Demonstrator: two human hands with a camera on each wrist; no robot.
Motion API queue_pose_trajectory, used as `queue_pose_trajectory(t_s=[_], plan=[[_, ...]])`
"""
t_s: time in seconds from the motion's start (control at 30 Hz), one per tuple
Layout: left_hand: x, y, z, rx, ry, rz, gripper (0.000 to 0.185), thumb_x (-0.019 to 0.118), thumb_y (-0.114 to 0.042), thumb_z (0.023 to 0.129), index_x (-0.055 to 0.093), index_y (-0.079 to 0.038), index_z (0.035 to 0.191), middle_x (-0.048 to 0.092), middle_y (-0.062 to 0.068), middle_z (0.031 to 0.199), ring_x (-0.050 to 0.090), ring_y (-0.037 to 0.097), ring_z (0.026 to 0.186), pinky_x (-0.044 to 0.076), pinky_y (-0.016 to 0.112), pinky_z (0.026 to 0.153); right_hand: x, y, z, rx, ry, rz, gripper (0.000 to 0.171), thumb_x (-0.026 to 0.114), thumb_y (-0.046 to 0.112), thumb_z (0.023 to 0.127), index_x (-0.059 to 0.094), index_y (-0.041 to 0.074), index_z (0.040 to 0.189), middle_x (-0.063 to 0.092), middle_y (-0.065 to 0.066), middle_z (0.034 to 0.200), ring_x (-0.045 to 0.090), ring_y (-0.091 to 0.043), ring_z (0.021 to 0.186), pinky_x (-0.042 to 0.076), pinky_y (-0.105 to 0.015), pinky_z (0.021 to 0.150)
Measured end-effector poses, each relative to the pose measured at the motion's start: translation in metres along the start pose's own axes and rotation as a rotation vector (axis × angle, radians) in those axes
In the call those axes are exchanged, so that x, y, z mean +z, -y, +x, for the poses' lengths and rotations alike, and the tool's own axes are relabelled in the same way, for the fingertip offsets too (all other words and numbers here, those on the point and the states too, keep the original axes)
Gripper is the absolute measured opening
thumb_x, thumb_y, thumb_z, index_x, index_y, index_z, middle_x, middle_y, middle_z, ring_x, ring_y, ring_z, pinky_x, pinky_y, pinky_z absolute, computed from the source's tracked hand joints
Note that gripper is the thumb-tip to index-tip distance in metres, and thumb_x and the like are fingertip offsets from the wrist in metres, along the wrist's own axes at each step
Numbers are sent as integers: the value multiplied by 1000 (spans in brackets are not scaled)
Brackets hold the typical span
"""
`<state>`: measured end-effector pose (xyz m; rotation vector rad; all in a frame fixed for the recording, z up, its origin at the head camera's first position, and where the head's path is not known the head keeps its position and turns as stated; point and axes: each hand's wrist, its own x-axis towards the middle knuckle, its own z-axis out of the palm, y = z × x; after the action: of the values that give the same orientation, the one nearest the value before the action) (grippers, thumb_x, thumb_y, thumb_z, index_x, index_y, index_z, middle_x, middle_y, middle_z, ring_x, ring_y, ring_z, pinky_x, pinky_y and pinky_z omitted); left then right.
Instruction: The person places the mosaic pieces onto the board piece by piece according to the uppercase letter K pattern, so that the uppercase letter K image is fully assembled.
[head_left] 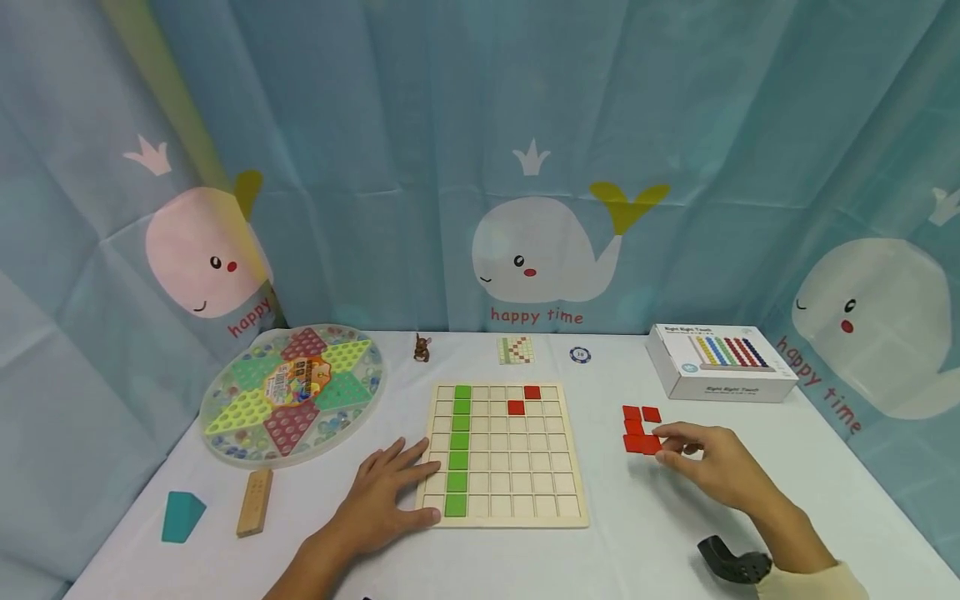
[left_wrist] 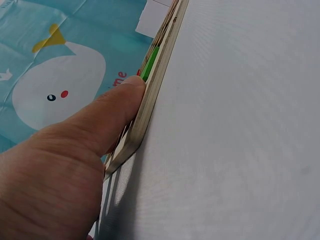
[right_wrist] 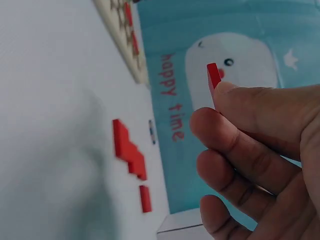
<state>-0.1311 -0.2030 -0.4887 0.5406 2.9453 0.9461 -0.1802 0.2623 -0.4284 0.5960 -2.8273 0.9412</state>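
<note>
- Left hand [head_left: 382,500] lies flat with straight fingers on the white table [head_left: 660,533], its thumb pressed against the near left edge of the square wooden grid board [head_left: 504,454].
- Right hand [head_left: 712,462] pinches one flat red square tile [right_wrist: 213,79] between thumb and fingers, lifted just beside the cluster of red tiles [head_left: 640,428] lying right of the board.
- On the board, a column of green tiles [head_left: 458,450] fills the second column from the left; two red tiles [head_left: 523,400] sit near its far edge.
</note>
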Motion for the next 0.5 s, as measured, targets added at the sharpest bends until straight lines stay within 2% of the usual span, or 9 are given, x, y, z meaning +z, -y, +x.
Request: queue_pose_trajectory(t_s=[0.23,0.5], plan=[[1,1,-1,3,-9,1,69,68,-64,77,63,-22,130,38,0,151,19,37,141,9,59,107,-8,25,9,29,-15,52,31,78,13,82,71,2,110,68,5,86,62,-19,82,53,-26,65],[0,1,-1,4,-3,-3,69,68,-64,77,63,-22,131,37,1,151,18,37,142,9,59,108,-7,54,26,-7,-46,79,29,77,10,83,71,3,110,67,7,84,63,-17,81,53,-28,64]])
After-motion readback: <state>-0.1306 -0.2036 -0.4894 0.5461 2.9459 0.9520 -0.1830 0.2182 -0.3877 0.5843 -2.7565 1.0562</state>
